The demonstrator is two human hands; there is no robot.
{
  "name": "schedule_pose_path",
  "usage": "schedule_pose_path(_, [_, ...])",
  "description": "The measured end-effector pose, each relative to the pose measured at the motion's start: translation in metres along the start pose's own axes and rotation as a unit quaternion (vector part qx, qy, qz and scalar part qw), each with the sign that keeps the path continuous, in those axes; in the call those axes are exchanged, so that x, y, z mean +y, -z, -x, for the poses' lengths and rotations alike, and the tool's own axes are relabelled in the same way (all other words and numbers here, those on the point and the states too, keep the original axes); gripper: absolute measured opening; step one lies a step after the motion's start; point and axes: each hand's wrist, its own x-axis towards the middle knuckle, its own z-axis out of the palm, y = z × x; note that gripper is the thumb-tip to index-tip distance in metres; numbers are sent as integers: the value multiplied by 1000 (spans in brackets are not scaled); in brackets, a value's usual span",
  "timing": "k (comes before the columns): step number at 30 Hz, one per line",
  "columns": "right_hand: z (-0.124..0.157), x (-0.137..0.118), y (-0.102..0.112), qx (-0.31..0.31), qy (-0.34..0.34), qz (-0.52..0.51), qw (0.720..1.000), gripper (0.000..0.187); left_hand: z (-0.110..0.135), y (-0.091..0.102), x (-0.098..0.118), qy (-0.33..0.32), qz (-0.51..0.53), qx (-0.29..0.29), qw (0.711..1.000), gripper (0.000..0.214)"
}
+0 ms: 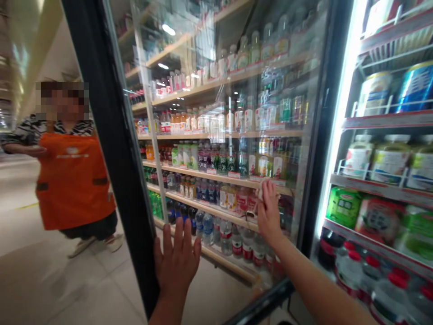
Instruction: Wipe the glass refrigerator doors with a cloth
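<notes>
Orange apron (pixel 76 180), worn by another person (pixel 23 135), logged at nine o'clock on my remote feed. Beside it slants a black door frame (pixel 113 149). At seven o'clock I find the left hand (pixel 177 257) with fingers apart, near the frame; its contact with the glass door (pixel 216 113) I cannot confirm. At four o'clock, a pale cloth (pixel 260 193) lies pressed to that glass, held under the right hand (pixel 269 214). Bottles (pixel 390 158) line cooler shelves (pixel 382 190) at three o'clock.
</notes>
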Motion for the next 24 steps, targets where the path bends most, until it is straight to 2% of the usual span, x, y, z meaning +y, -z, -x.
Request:
schedule_pose_path(2, [1, -2, 0, 28, -25, 2, 999, 69, 1, 0, 0, 7, 13, -2, 1000, 79])
schedule_pose_path(4, [12, -7, -3, -24, 48, 12, 999, 71, 1, 0, 1, 8, 22, 1, 1000, 79])
schedule_pose_path(6, [22, -9, -5, -96, 139, 16, 985, 74, 0, 0, 0, 4, 20, 0, 1000, 79])
schedule_pose_path(7, [22, -8, -5, -110, 157, 14, 981, 74, 0, 0, 0, 1, 17, 0, 1000, 80])
schedule_pose_path(8, [20, -5, -4, -100, 143, 10, 985, 73, -1, 0, 1, 0, 14, -2, 1000, 80])
schedule_pose_path(10, [12, 3, -2, -27, 45, -4, 999, 68, -2, 1, 1, 3, 9, -4, 1000, 80])
schedule_pose_path(12, [6, 9, -1, 38, -39, -17, 998, 66, -2, 1, 1, 3, 4, -3, 1000, 79])
schedule_pose_path(14, [9, 10, -1, 20, -28, -17, 999, 67, -1, 2, 2, 2, -1, -3, 1000, 79])
schedule_pose_path(17, [13, 9, -1, -84, 87, -16, 993, 69, 0, 2, 1, 0, -4, -5, 1000, 79])
schedule_pose_path(18, [9, 10, 0, -87, 93, -19, 992, 69, 0, 1, 1, 0, -5, -6, 1000, 79])
schedule_pose_path(19, [4, 11, 0, -64, 71, -26, 995, 67, -1, 1, 1, -2, -6, -5, 1000, 78])
schedule_pose_path(22, [-9, 11, 0, 54, -56, -40, 996, 65, -3, 2, 2, -6, -9, -3, 1000, 79])
schedule_pose_path(23, [-7, 9, -2, 69, -72, -40, 994, 65, -3, 2, 2, -6, -10, -5, 1000, 79])
schedule_pose_path(24, [0, 5, -4, 58, -61, -37, 996, 66, -4, 3, 2, -5, -11, -7, 1000, 79])
